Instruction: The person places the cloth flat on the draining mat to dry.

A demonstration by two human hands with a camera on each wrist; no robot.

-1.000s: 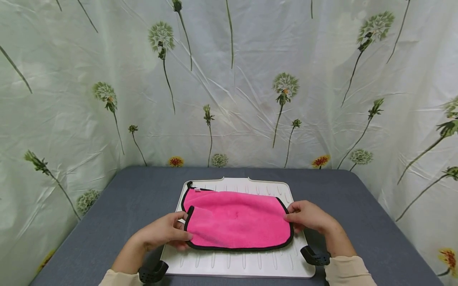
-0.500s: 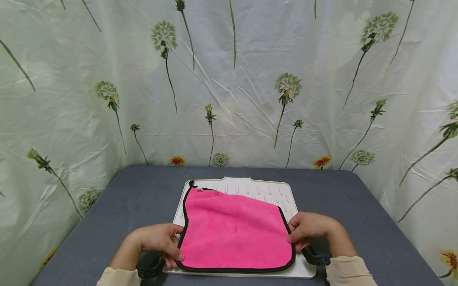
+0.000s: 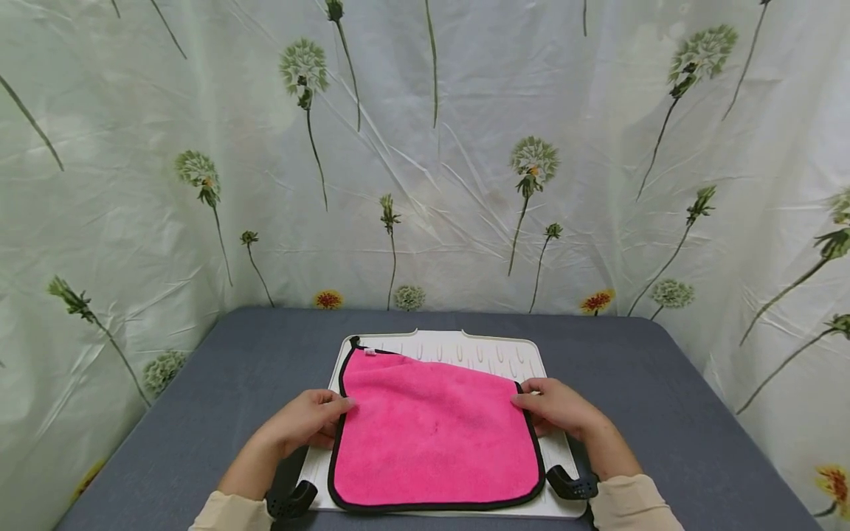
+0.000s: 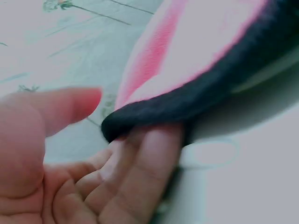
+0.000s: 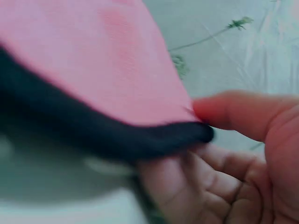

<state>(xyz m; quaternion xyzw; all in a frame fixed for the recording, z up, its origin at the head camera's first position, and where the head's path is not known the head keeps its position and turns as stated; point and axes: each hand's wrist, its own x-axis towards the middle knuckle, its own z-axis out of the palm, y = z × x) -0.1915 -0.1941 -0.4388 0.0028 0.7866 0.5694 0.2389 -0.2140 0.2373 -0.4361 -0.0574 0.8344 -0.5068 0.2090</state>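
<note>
Grey worktop (image 3: 268,350) fills the lower frame, below a flower-printed curtain (image 3: 438,221) spanning the top. At lower centre, a pink cloth (image 3: 438,435) covers most of a white ridged tray (image 3: 441,343). A second ago its lower part was doubled up short; now the black hem (image 3: 432,507) runs along the tray's bottom side. Since half a second ago both hands have moved up from the lower corners. The left hand (image 3: 312,420) has its grip spread, fingers under the left edge, thumb apart; the right hand's (image 3: 554,405) grip pinches the right edge near its upper corner. Opening the lower part looks done; the slanting upper edge probably needs straightening.
</note>
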